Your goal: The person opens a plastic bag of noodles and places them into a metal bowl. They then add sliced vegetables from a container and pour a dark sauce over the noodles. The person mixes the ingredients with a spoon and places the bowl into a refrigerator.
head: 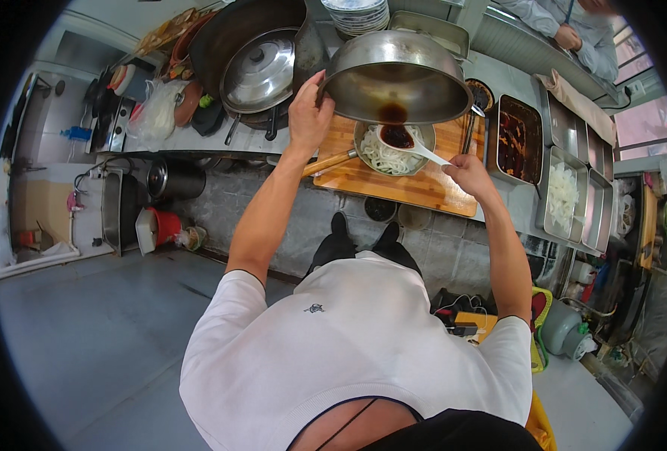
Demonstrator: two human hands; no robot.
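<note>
My left hand point(310, 115) grips the rim of a large steel bowl point(395, 53), which is tilted with its mouth towards me. Dark brown sauce point(392, 113) lies at the bowl's lower edge. Just below that edge, my right hand point(471, 176) holds a white spoon point(421, 150) by its handle, and dark sauce fills the spoon's head. Under the spoon is a pan point(430, 138) of white noodles point(390, 160). The pan's wooden handle point(328, 163) points left across a wooden cutting board point(407, 191).
Right of the board stand a steel tray of dark red sauce point(517, 98) and a steel container point(583, 214) with pale chopped food. A lidded pan point(257, 70) is at the back left, near stacked plates point(359, 17). Another person point(567, 36) is beyond the counter, top right.
</note>
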